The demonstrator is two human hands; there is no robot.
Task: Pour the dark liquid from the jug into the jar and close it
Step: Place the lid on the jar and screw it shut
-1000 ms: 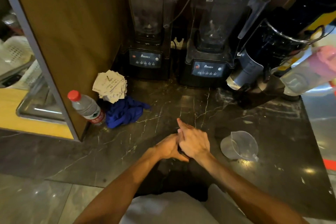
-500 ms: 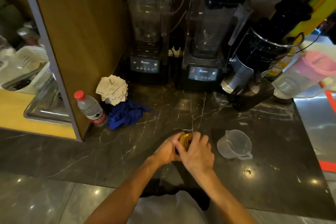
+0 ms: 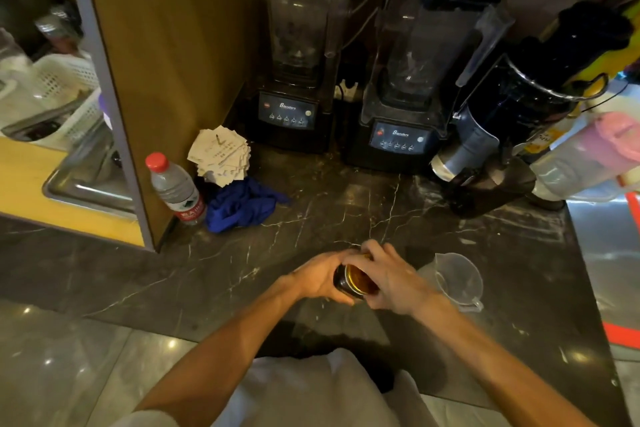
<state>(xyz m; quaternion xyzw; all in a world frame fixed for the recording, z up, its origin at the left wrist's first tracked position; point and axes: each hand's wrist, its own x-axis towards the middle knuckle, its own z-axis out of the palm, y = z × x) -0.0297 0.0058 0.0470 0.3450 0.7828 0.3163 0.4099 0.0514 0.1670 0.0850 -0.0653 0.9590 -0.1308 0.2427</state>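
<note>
A small dark jar point(image 3: 343, 282) stands near the front edge of the black marble counter point(image 3: 346, 204). My left hand point(image 3: 320, 276) wraps around its left side. My right hand point(image 3: 389, 279) grips the gold lid point(image 3: 358, 279) on top of the jar, fingers curled over its far rim. The lid's face tilts toward me. A clear plastic jug point(image 3: 457, 279) stands just right of my right hand, upright, with no liquid visible in it.
Two black blenders point(image 3: 294, 55) point(image 3: 412, 80) and a dark juicer point(image 3: 512, 121) line the back. A water bottle point(image 3: 175, 189), a blue cloth point(image 3: 242, 204) and a paper stack point(image 3: 220, 158) sit at the left by a wooden panel point(image 3: 166, 45). A pink-lidded pitcher point(image 3: 588, 156) is at the right.
The gold lid has come into view under my right hand, which has shifted round the jar top. Both hands stay on the jar. The view has moved slightly.
</note>
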